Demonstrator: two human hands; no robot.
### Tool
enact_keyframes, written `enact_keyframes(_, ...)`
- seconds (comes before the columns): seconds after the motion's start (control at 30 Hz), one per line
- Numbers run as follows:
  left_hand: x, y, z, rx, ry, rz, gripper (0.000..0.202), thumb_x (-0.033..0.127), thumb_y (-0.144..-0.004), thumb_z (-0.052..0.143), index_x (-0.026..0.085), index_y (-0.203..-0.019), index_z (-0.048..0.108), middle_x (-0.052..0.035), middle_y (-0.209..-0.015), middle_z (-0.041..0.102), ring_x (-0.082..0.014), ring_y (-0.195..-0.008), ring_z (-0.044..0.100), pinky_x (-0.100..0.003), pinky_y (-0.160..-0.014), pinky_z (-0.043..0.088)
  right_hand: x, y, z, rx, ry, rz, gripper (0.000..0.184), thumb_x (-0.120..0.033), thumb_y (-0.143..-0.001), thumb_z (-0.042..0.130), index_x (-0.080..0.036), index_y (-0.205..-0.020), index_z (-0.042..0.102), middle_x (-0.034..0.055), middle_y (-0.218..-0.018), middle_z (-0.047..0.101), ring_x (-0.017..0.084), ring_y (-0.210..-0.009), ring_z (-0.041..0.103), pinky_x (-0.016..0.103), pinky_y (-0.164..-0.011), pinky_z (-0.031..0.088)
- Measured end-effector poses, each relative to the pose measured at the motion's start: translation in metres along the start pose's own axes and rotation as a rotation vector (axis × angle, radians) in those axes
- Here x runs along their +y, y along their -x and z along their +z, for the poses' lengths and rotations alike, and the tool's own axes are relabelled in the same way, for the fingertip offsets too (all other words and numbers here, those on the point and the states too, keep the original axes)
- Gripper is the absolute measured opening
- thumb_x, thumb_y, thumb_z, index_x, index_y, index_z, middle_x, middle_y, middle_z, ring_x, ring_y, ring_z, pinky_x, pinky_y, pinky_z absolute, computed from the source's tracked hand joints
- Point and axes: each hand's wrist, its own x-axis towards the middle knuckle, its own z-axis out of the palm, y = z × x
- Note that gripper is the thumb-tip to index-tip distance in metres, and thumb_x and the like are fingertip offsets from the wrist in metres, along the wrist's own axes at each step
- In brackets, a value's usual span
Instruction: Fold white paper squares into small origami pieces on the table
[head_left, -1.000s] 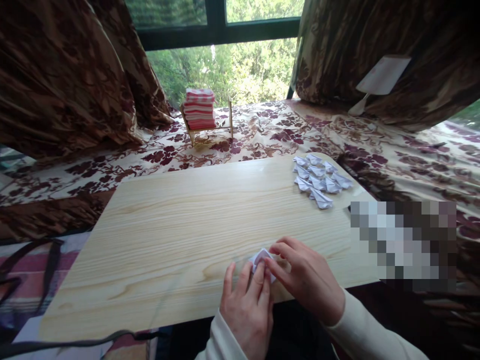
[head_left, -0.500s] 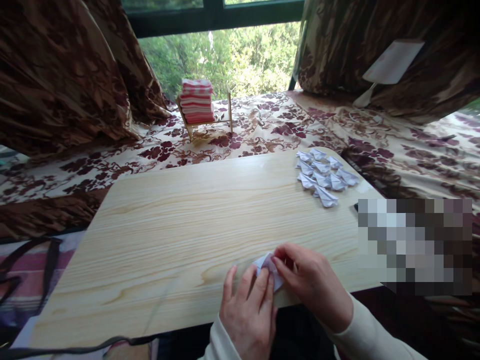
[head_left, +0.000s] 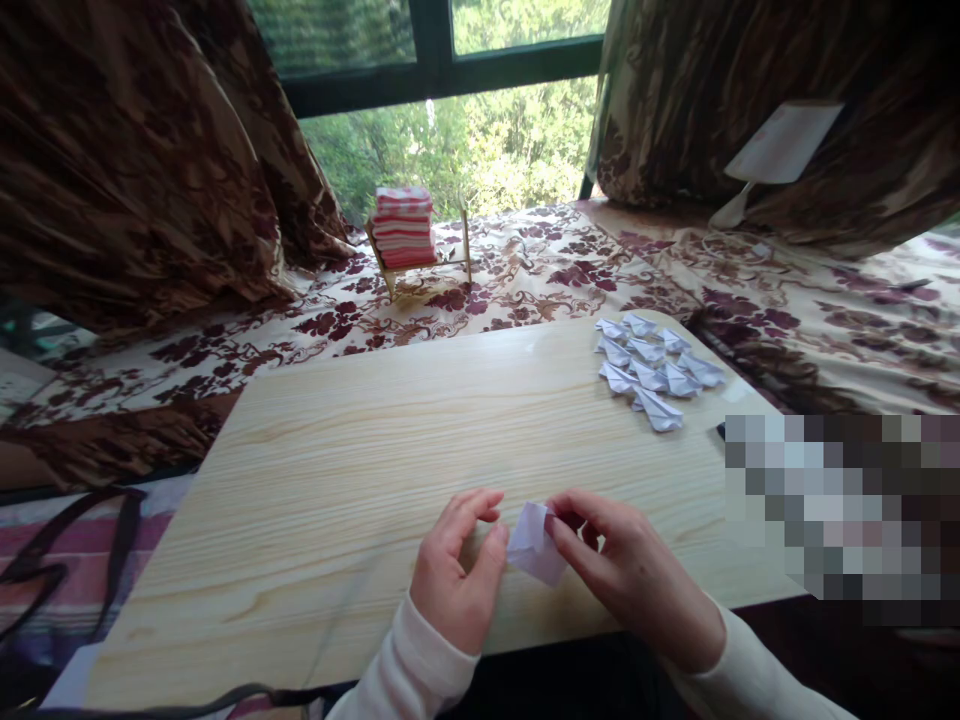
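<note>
A small folded piece of pale lilac paper (head_left: 534, 541) is held just above the near edge of a light wooden board (head_left: 360, 450). My right hand (head_left: 630, 575) pinches its right side between thumb and fingers. My left hand (head_left: 454, 570) is curled beside the paper's left edge, thumb and fingertips touching it. Both wrists wear cream sleeves. A cluster of several finished folded paper pieces (head_left: 654, 368) lies at the board's far right corner.
The board rests on a maroon floral cloth (head_left: 540, 280). A small wooden rack holding a stack of pink and white paper (head_left: 403, 228) stands by the window. Brown curtains hang left and right. Dark straps (head_left: 67, 540) lie at the left.
My left hand has lifted its flat fingers off the paper and curled to its left side. The paper has come up off the board, now held between both hands.
</note>
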Motion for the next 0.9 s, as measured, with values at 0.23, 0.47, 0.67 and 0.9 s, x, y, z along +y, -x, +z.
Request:
enact_keyframes(0.23, 0.007, -0.056, -0.007, -0.159, 0.468, -0.160, 0.069, 0.055, -0.069, 0.061, 0.014, -0.124, 0.048, -0.0123, -0.108, 0.064, -0.0220, -0.089, 0.063, -0.034, -0.075, 0.051, -0.016, -0.063, 0.004, 0.077, -0.311, -0.080, 0.021, -0.034, -0.083, 0.053, -0.017, -0.080, 0.064, 0.0007, -0.068, 0.063, 0.012, -0.057, 0.056, 0.022, -0.052, 0.043)
enact_keyframes(0.47, -0.001, -0.107, -0.004, -0.020, 0.558, -0.068, 0.076, 0.032, -0.055, 0.073, 0.013, -0.124, 0.047, -0.0072, -0.095, 0.066, -0.0153, -0.078, 0.061, -0.026, -0.072, 0.047, -0.005, -0.121, 0.010, 0.134, -0.299, -0.243, 0.025, -0.039, -0.082, 0.055, -0.016, -0.080, 0.064, 0.0031, -0.070, 0.066, 0.015, -0.059, 0.059, 0.024, -0.053, 0.048)
enact_keyframes(0.67, -0.027, -0.121, -0.012, 0.057, 0.562, -0.113, 0.060, 0.041, -0.058, 0.074, 0.011, -0.108, 0.062, -0.0055, -0.078, 0.067, -0.0129, -0.063, 0.058, -0.023, -0.058, 0.045, 0.012, -0.130, 0.025, 0.154, -0.299, -0.317, 0.024, -0.037, -0.084, 0.054, -0.017, -0.089, 0.065, 0.0053, -0.078, 0.068, 0.017, -0.066, 0.063, 0.025, -0.059, 0.051)
enact_keyframes(0.9, -0.041, -0.113, -0.008, 0.122, 0.527, -0.102, 0.050, 0.051, -0.065, 0.068, 0.010, -0.094, 0.070, -0.0051, -0.069, 0.067, -0.0144, -0.063, 0.057, -0.022, -0.059, 0.044, 0.024, -0.125, 0.035, 0.271, -0.179, -0.377, 0.020, -0.032, -0.082, 0.056, -0.019, -0.093, 0.066, 0.0034, -0.076, 0.069, 0.014, -0.060, 0.062, 0.020, -0.052, 0.051)
